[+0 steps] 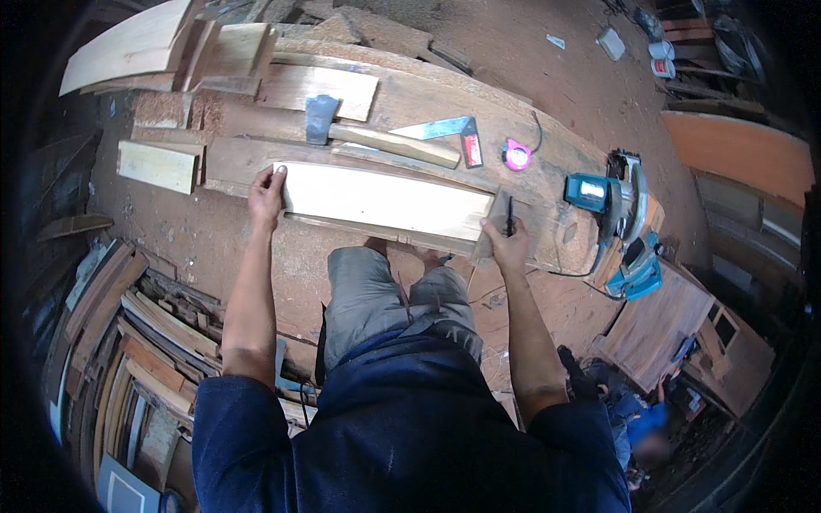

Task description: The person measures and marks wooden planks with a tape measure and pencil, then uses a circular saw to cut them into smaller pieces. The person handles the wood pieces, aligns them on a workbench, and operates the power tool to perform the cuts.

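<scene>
A pale, smooth wooden board (385,200) lies lengthwise in front of me on the workbench. Its left end is gripped by my left hand (267,198), with the thumb on top. At the other end, my right hand (510,245) has its fingers closed around a thin dark pencil-like stick (510,214). The thumb of that hand rests by the board's end, on or beside a short grey-brown wood piece (502,205) set across it. Just beyond the board lie an axe (321,120) with a wooden handle, a try square (470,141) and a pink tape measure (517,155).
A teal circular saw (599,192) and another teal power tool (637,272) sit at the bench's right end. Planks (128,43) are stacked at the far left. Wood offcuts (145,342) pile up at lower left. Another person (646,423) is low at the lower right, beside a wooden cabinet (658,325).
</scene>
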`<action>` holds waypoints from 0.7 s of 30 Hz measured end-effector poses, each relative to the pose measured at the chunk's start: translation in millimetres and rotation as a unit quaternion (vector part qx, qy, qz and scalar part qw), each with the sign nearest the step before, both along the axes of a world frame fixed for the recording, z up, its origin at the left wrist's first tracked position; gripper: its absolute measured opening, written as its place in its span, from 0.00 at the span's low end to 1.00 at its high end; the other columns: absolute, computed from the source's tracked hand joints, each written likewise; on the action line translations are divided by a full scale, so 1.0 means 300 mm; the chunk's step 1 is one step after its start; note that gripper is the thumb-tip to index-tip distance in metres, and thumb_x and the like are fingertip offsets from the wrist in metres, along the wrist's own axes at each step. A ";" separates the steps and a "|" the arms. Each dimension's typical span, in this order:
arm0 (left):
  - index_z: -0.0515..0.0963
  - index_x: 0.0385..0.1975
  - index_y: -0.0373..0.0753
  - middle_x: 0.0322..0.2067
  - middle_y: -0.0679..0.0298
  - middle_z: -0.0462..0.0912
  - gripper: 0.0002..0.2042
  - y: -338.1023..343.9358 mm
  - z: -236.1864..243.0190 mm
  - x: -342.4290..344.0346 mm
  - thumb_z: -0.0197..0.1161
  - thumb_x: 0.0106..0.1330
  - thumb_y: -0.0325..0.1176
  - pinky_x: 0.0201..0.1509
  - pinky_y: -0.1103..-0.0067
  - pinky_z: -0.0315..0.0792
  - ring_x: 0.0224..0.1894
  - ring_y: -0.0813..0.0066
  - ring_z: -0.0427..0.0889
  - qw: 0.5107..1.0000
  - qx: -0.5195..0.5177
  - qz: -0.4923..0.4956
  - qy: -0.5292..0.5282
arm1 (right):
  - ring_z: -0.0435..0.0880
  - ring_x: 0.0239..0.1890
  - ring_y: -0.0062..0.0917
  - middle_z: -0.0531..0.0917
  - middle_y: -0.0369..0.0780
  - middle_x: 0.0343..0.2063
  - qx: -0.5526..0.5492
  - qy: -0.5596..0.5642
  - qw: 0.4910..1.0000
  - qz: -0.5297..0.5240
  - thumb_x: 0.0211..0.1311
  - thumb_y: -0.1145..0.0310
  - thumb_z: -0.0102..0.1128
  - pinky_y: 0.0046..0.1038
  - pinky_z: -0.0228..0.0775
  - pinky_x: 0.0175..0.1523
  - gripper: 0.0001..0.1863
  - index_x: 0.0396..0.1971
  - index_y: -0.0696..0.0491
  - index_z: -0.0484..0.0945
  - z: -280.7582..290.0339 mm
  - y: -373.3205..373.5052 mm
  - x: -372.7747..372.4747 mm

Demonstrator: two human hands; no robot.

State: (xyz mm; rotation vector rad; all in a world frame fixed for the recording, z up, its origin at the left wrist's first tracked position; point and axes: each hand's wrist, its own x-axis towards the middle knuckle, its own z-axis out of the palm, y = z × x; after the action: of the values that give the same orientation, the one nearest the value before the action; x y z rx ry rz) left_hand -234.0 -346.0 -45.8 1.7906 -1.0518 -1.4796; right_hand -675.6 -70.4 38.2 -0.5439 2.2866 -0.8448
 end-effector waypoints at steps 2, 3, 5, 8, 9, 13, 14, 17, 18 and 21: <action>0.82 0.52 0.32 0.40 0.63 0.85 0.21 -0.010 -0.008 0.013 0.73 0.67 0.42 0.43 0.82 0.74 0.39 0.79 0.80 1.000 0.004 -0.011 0.010 | 0.85 0.34 0.31 0.87 0.43 0.32 0.027 0.008 1.000 0.006 0.51 0.53 0.79 0.34 0.76 0.43 0.28 0.42 0.60 0.83 0.003 -0.001 -0.004; 0.82 0.51 0.32 0.39 0.63 0.85 0.21 -0.020 -0.003 0.025 0.73 0.67 0.41 0.42 0.82 0.74 0.39 0.79 0.80 1.000 0.002 -0.023 0.014 | 0.86 0.34 0.32 0.87 0.44 0.32 0.039 0.020 0.999 0.012 0.50 0.53 0.78 0.34 0.76 0.43 0.28 0.42 0.61 0.82 0.006 -0.003 -0.004; 0.83 0.50 0.32 0.39 0.65 0.86 0.19 -0.054 0.017 0.049 0.71 0.69 0.40 0.44 0.81 0.75 0.39 0.79 0.80 0.996 0.058 -0.002 -0.062 | 0.86 0.35 0.34 0.87 0.45 0.33 0.067 0.029 0.997 0.016 0.49 0.53 0.78 0.35 0.76 0.44 0.29 0.43 0.61 0.82 0.015 -0.013 0.002; 0.85 0.48 0.36 0.36 0.67 0.85 0.14 -0.089 0.065 0.085 0.69 0.71 0.39 0.40 0.83 0.74 0.35 0.81 0.79 0.999 -0.019 0.049 0.009 | 0.86 0.37 0.37 0.87 0.46 0.33 0.073 0.046 0.996 0.018 0.52 0.53 0.75 0.35 0.76 0.46 0.28 0.41 0.61 0.80 0.021 -0.023 0.020; 0.85 0.48 0.36 0.35 0.68 0.85 0.14 -0.086 0.072 0.080 0.69 0.71 0.39 0.37 0.84 0.73 0.33 0.82 0.78 0.999 0.018 -0.023 -0.015 | 0.86 0.38 0.37 0.87 0.47 0.34 0.042 0.031 0.999 0.009 0.53 0.54 0.75 0.35 0.76 0.47 0.27 0.42 0.62 0.80 0.019 -0.021 0.018; 0.84 0.49 0.36 0.26 0.74 0.79 0.15 -0.023 0.067 -0.017 0.70 0.70 0.38 0.25 0.84 0.64 0.23 0.88 0.69 0.991 0.042 -0.128 0.005 | 0.84 0.45 0.37 0.85 0.49 0.42 0.020 0.043 0.998 0.044 0.62 0.56 0.71 0.35 0.74 0.53 0.25 0.47 0.62 0.79 -0.020 0.022 -0.016; 0.84 0.49 0.35 0.28 0.71 0.82 0.15 -0.009 0.072 -0.041 0.71 0.70 0.38 0.29 0.83 0.68 0.26 0.85 0.73 0.989 0.038 -0.129 -0.053 | 0.84 0.46 0.37 0.85 0.50 0.44 0.066 0.065 0.994 0.053 0.64 0.56 0.70 0.35 0.74 0.54 0.25 0.49 0.63 0.79 -0.027 0.049 -0.042; 0.85 0.48 0.32 0.35 0.60 0.88 0.16 0.049 0.087 -0.150 0.71 0.69 0.39 0.43 0.78 0.78 0.37 0.74 0.84 0.971 -0.019 -0.221 -0.092 | 0.82 0.51 0.35 0.84 0.48 0.48 -0.014 0.013 0.997 -0.075 0.67 0.57 0.68 0.34 0.72 0.58 0.26 0.54 0.63 0.78 -0.052 0.130 -0.109; 0.86 0.46 0.33 0.40 0.55 0.89 0.16 0.073 0.098 -0.191 0.70 0.69 0.40 0.49 0.75 0.78 0.42 0.69 0.86 0.948 -0.024 -0.282 -0.144 | 0.81 0.52 0.33 0.83 0.48 0.49 -0.058 0.040 0.995 -0.067 0.68 0.57 0.68 0.33 0.71 0.59 0.26 0.55 0.63 0.78 -0.043 0.161 -0.147; 0.85 0.48 0.32 0.44 0.52 0.89 0.17 0.173 0.106 -0.373 0.67 0.71 0.40 0.53 0.75 0.77 0.46 0.67 0.86 0.952 -0.085 -0.283 -0.083 | 0.78 0.55 0.30 0.82 0.46 0.52 -0.069 0.070 0.990 -0.097 0.69 0.58 0.67 0.32 0.69 0.61 0.28 0.60 0.62 0.75 -0.002 0.249 -0.254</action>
State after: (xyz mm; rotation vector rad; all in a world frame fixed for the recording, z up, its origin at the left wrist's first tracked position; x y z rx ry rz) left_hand -345.7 -294.1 -14.0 1.5809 -1.8360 -1.5026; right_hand -751.8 4.4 37.7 -0.4575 2.4521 -1.0963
